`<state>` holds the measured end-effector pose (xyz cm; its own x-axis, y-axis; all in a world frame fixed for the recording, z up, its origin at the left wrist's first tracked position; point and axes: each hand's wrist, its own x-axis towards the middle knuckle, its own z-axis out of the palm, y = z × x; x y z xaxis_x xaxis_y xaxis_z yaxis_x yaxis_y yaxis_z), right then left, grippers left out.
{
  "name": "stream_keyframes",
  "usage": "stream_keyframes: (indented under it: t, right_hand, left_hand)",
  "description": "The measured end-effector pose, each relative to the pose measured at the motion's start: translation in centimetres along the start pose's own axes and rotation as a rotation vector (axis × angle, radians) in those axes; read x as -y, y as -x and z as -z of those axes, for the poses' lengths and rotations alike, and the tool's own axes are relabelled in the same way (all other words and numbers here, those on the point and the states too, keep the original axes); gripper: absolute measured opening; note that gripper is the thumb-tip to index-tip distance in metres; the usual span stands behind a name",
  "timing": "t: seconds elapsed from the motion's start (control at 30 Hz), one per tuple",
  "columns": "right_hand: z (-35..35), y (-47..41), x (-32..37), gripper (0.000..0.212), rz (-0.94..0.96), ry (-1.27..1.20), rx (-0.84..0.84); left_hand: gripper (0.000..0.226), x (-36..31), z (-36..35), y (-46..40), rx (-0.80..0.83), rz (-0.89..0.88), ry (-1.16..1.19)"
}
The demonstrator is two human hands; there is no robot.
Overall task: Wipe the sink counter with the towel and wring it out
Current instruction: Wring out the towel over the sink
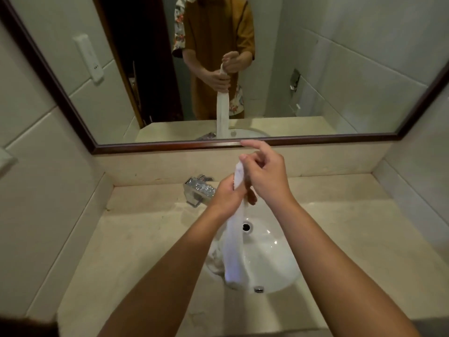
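Towel (233,249) tail hangs below the grips into sink (274,263), so drips likely land in basin, not desk (136,239). Left hand (227,197) grips mid-towel; right hand (264,176) pinches top end above, index finger lifted. Looks set for wringing. Faucet (199,190) beyond.
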<state>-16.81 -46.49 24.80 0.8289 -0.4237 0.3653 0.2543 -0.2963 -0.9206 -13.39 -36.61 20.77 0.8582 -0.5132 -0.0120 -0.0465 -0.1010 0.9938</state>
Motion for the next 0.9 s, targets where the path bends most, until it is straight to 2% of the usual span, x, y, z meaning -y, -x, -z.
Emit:
stream_keyframes:
  t: [0.13,0.23,0.3,0.4,0.47,0.5,0.63,0.7,0.8,0.87,0.9]
  right_hand:
    - [1.7,-1.5,1.5,0.021,0.012,0.008,-0.040]
    - [3.4,-2.6,0.3,0.028,-0.180,-0.079,-0.043]
    - [4.9,-2.3,-1.6,0.048,-0.339,-0.213,0.072]
    - [6.7,-0.8,-4.5,0.072,-0.482,-0.393,0.401]
    - [6.7,-0.1,-4.8,0.076,-0.468,-0.317,0.563]
    - [6.2,-0.1,-4.6,0.078,-0.415,-0.240,0.589]
    - [4.9,-1.6,-3.8,0.077,-0.269,-0.124,0.417]
    - [4.8,-2.2,-3.7,0.065,-0.268,-0.060,0.407]
    - [4.6,-2.7,-3.3,0.033,-0.310,0.076,0.397]
    - [4.8,-3.5,-2.5,0.021,-0.280,0.185,0.304]
    - [5.0,-3.9,-2.0,0.023,-0.244,0.228,0.271]
  left_hand:
    - [0.033,-2.0,-1.2,-1.2,0.012,0.075,0.235]
    - [0.037,-4.1,-2.3,-2.3,-0.043,0.128,0.449]
    - [0.041,-5.7,-2.8,-3.0,-0.053,0.145,0.585]
    - [0.044,-9.0,-3.6,-3.7,-0.044,0.120,0.762]
    - [0.046,-11.7,-3.9,-3.8,-0.053,0.067,0.863]
    - [0.048,-13.1,-3.9,-3.8,-0.064,0.040,0.909]
    - [0.050,-17.4,-3.5,-3.7,-0.132,-0.021,1.103]
    - [0.050,-18.5,-3.0,-3.8,-0.181,-0.037,1.174]
    - [0.048,-18.5,-1.1,-4.0,-0.267,-0.044,1.150]
    - [0.042,-17.6,1.3,-3.8,-0.340,-0.077,0.892]
    - [0.035,-17.0,2.3,-3.4,-0.357,-0.122,0.648]
